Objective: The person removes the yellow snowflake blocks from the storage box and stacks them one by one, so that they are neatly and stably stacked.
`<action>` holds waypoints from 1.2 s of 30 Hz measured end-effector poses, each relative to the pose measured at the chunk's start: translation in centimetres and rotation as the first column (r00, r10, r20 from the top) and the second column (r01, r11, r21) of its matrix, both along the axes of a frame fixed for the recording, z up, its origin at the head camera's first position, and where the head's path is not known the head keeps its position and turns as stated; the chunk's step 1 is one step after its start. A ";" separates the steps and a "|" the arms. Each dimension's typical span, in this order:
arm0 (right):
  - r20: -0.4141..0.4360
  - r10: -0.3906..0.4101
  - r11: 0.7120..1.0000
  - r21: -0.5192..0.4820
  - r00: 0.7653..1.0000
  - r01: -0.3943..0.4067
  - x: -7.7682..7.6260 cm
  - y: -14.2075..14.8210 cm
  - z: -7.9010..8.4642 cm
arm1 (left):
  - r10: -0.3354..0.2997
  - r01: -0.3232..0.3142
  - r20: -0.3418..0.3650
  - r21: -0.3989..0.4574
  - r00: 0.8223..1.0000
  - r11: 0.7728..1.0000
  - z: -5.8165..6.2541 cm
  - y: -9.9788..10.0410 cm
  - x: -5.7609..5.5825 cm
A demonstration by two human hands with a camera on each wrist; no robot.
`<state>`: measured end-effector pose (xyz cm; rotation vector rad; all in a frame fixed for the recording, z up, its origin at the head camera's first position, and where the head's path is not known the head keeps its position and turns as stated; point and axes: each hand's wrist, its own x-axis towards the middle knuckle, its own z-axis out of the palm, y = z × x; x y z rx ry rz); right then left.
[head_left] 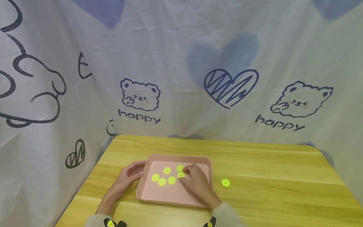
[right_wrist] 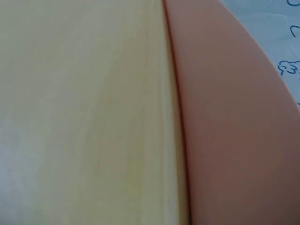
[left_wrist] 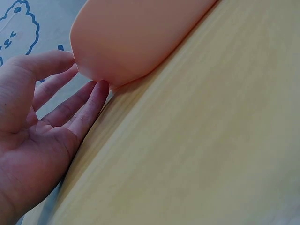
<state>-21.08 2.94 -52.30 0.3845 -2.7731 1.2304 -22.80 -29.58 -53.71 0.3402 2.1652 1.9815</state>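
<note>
A pink tray [head_left: 170, 199] lies on the table. My left hand [head_left: 126, 177] is at its left side; in the left wrist view, the thumb and fairly straight fingers [left_wrist: 96, 96] touch the tray's corner [left_wrist: 126, 42] from outside. Over the right half of the tray is my right hand [head_left: 197, 183], its thumb and index finger at opposite edges of a yellow-green notched snowflake disc [head_left: 181, 175]. Just above that one lies another disc [head_left: 180, 168]. Several more discs [head_left: 167, 170] lie flat further left in the tray. The right wrist view does not show the hand.
One loose yellow-green disc [head_left: 225, 183] lies on the wooden table [head_left: 272, 186], right of the tray. Behind the table and along its left side hangs a pale curtain [head_left: 175, 69] printed with hearts and bears.
</note>
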 end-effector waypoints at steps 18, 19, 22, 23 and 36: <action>0.011 0.087 0.996 -0.013 0.996 -0.087 0.1 0.3 0.6 | -0.008 0.008 -0.002 0.002 1.000 1.000 0.1 0.1 0.0; 0.014 0.100 0.995 -0.027 0.995 -0.099 0.2 0.4 0.7 | -0.006 0.006 -0.001 0.002 1.000 1.000 0.1 0.1 0.0; 0.022 0.125 0.989 -0.077 0.992 -0.123 0.4 0.9 1.1 | -0.002 0.002 0.001 -0.002 1.000 1.000 0.2 0.1 0.0; 0.026 0.131 0.987 -0.100 0.991 -0.128 0.5 1.1 1.2 | 0.000 0.000 0.003 -0.003 1.000 1.000 0.2 0.1 0.0; 0.044 0.127 0.955 -0.276 0.991 -0.110 1.8 3.1 2.3 | 0.009 -0.009 0.009 -0.011 1.000 1.000 0.2 0.1 0.0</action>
